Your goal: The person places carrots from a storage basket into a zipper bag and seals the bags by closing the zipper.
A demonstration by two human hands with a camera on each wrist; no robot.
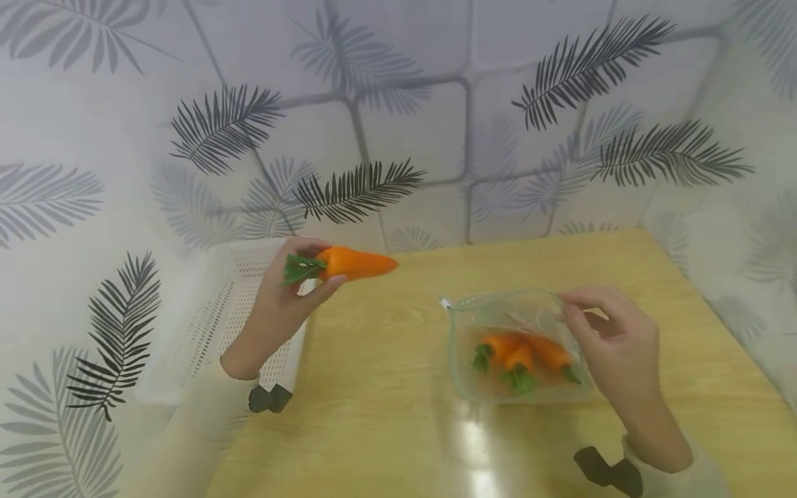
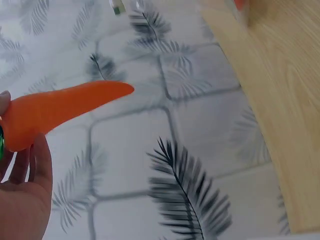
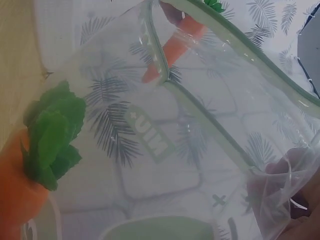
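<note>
An orange toy carrot with green leaves is held between the thumb and fingers of my left hand, above the table by the white basket. In the left wrist view the carrot points away from the fingers. My right hand pinches the right edge of a clear zip bag with a pale green rim. Inside the bag lie 3 carrots with green tops. Seen from the right wrist, the bag's mouth stands partly open and a carrot's leaves show close up.
A white perforated plastic basket stands at the left of the wooden table. Behind the table is a pale wall covering with dark leaf prints. The table's right edge runs past my right hand.
</note>
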